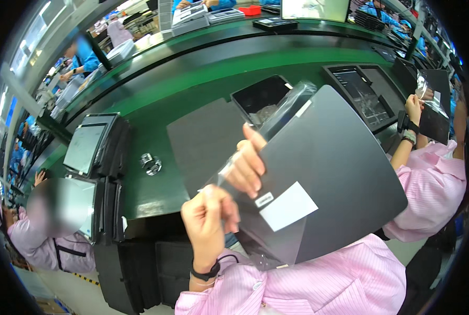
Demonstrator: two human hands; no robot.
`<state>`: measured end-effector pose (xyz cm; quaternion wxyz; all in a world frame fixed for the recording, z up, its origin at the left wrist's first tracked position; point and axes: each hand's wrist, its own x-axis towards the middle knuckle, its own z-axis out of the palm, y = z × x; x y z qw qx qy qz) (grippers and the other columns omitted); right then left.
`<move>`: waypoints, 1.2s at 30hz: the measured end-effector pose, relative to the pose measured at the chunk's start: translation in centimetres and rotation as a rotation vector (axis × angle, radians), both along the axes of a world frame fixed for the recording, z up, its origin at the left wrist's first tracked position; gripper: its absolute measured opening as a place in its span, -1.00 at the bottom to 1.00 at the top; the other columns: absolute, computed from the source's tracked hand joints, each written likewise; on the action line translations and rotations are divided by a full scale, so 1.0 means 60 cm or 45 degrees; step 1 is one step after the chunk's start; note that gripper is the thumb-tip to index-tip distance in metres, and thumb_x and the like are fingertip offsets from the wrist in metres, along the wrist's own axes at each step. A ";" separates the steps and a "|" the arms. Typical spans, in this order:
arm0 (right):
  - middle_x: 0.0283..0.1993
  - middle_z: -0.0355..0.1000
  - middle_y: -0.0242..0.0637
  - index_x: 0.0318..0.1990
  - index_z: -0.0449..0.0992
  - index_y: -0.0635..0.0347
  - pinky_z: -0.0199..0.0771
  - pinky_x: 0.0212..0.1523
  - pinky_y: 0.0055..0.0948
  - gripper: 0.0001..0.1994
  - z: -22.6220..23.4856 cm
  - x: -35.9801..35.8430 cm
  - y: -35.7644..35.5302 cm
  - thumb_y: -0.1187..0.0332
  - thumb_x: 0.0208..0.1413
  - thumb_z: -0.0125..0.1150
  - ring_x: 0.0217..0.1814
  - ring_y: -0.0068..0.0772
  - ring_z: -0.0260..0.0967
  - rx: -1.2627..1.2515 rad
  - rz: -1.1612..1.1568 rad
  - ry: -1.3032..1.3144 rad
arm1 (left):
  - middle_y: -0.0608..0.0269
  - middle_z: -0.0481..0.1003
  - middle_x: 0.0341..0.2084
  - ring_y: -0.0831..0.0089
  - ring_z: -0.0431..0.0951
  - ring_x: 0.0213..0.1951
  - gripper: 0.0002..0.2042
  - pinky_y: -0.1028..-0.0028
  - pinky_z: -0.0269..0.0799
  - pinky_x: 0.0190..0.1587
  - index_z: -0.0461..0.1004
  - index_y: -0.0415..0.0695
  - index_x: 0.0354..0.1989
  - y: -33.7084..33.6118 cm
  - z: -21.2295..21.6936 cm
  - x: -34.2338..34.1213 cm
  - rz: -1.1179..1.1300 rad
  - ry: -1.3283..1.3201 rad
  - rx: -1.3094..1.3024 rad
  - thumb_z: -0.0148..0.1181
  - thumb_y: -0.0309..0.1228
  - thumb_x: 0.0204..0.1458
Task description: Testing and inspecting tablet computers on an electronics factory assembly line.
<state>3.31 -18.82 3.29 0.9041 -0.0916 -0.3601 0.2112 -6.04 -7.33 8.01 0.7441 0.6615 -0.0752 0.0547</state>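
A large dark grey flat panel with rounded corners is held up at a tilt before me. It carries a white label and a smaller barcode sticker. Clear plastic film hangs loose along its left and lower side. My right hand is closed at the panel's left edge, its forearm hidden behind the panel. Just below, my left hand, with a black wristband, is closed in a pinch on the film's edge; it is slightly blurred.
A grey mat lies on the green bench, beside a black tray. Further right is a foam-lined tray. Clear rings of tape lie left, near stacked black trays. Co-workers sit close on both sides; the right one holds a dark panel.
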 end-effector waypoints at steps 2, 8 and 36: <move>-0.88 0.14 -0.27 -0.78 0.20 0.08 0.20 -0.73 -0.48 -0.36 0.001 -0.002 0.010 0.10 0.26 -0.72 -0.88 -0.33 0.09 0.210 0.058 -0.094 | 0.24 0.31 -0.82 0.65 0.23 -0.83 -0.59 0.71 0.06 -0.77 0.24 -0.24 -0.68 0.016 -0.017 0.000 -0.005 0.025 -0.032 -0.29 -0.33 0.22; -0.83 0.20 -0.28 -0.73 0.23 0.08 0.22 -0.64 -0.53 -0.36 0.012 0.003 -0.007 0.13 0.26 -0.77 -0.84 -0.35 0.13 0.184 0.093 -0.075 | 0.24 0.26 -0.84 0.62 0.21 -0.86 -0.58 0.70 -0.02 -0.81 0.20 -0.26 -0.71 0.023 -0.037 -0.014 0.159 0.050 -0.029 -0.30 -0.36 0.20; -0.70 0.28 -0.21 -0.57 0.35 0.13 0.24 -0.52 -0.40 -0.38 0.022 0.090 0.012 0.13 0.26 -0.75 -0.69 -0.25 0.24 0.728 0.113 -0.261 | 0.28 0.17 -0.82 0.56 0.19 -0.85 -0.59 0.65 -0.03 -0.85 0.17 -0.21 -0.69 0.028 0.048 0.059 0.202 -0.250 0.047 -0.30 -0.27 0.19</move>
